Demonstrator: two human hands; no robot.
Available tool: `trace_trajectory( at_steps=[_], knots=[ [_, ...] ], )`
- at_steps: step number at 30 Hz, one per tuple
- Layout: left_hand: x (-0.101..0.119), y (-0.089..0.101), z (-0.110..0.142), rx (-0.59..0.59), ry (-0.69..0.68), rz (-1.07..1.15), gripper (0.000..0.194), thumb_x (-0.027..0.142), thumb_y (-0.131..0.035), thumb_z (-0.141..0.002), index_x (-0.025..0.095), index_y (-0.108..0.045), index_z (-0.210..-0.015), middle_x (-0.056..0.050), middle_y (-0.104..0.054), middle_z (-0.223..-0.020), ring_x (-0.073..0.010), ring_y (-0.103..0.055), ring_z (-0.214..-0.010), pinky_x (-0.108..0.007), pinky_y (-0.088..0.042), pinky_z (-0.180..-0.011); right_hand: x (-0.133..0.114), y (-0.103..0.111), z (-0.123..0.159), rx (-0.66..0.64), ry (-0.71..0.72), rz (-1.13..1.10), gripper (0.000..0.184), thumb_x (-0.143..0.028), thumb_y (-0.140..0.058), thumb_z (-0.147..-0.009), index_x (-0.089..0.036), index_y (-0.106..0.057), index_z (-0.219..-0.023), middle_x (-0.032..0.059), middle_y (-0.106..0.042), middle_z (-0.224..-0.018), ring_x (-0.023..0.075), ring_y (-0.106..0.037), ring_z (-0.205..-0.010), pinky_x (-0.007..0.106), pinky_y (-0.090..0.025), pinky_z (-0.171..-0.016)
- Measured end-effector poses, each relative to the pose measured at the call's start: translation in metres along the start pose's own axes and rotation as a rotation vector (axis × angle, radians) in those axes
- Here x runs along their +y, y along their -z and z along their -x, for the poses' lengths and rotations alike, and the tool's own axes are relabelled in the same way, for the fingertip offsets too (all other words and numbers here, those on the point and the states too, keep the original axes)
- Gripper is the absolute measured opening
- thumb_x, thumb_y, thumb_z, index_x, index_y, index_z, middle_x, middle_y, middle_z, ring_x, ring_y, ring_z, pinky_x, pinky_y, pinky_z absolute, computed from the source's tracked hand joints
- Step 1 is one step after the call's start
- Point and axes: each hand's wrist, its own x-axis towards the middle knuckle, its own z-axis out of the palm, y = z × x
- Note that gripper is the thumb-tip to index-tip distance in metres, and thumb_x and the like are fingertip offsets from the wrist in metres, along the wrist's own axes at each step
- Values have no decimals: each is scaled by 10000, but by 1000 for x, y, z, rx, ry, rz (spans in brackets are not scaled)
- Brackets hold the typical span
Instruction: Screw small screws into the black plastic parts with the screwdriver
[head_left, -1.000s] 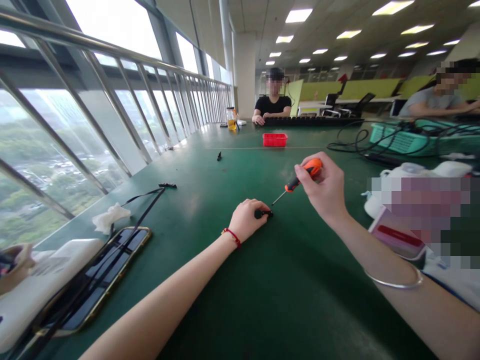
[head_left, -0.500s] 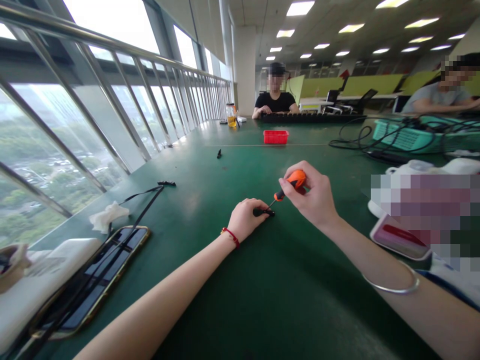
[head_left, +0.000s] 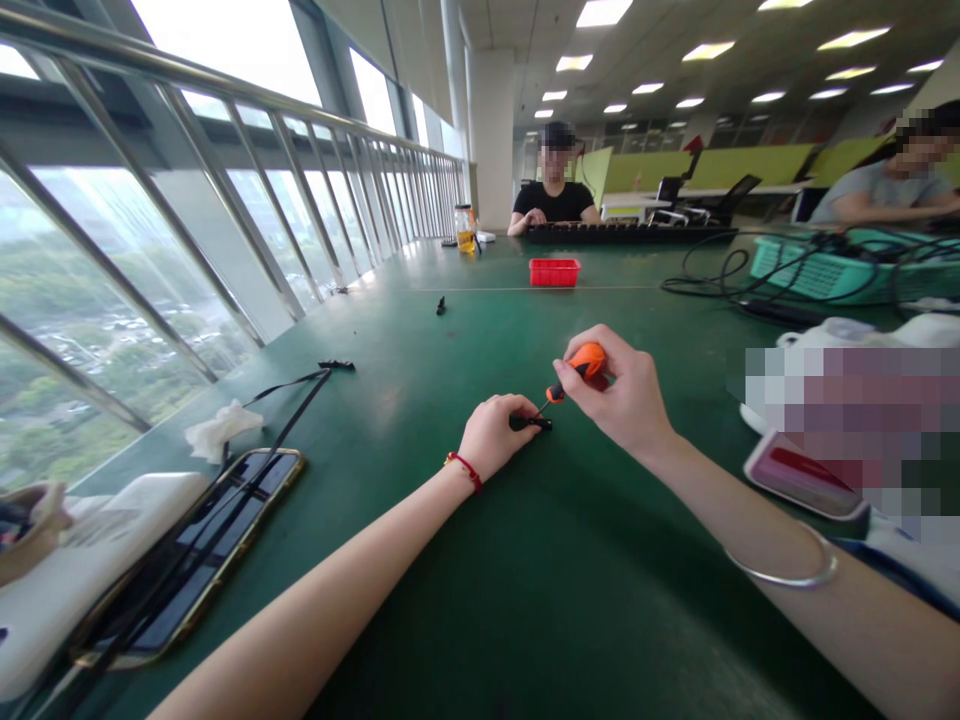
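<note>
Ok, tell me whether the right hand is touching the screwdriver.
Touching. The head view shows it plainly: the right hand is closed around the screwdriver, covering part of its orange end, with no gap between them.

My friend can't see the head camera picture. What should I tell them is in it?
A person's right hand points an orange screwdriver down at a small black part that the left hand holds on a green table. A red basket stands farther off; a phone lies at the left.
</note>
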Motion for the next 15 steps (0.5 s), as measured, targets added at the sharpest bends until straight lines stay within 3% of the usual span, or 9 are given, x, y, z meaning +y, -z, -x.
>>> trace_trajectory(
  at_steps=[8,12,15],
  knots=[
    [-3,-3,-3,-21,-12,-12,92,201,-644,-704,186,-653,-794,-11,-686,-862,-174,-601,-833,-296,-476,-783,-9,-1,-5,-24,-74,118,256,-414,-505,-804,-206,-501,-656,-18,-523,-570,108,-475,-501,238,-362,-533],
    [-2,-3,-3,-31,-14,-10,99,191,-636,-703,187,-642,-801,-6,-686,-873,-179,-597,-853,-309,-473,-814,-15,0,-7,-34,-110,145,151,-345,-542,-738,-216,-489,-794,-39,-506,-576,115,-461,-490,233,-341,-508],
    [0,-3,-3,-21,-5,-13,93,197,-634,-703,186,-638,-795,-9,-685,-863,-183,-596,-846,-312,-474,-802,-15,1,-8,-44,-103,198,208,-324,-541,-712,-221,-468,-877,-44,-498,-608,119,-470,-494,225,-321,-489]
  ],
)
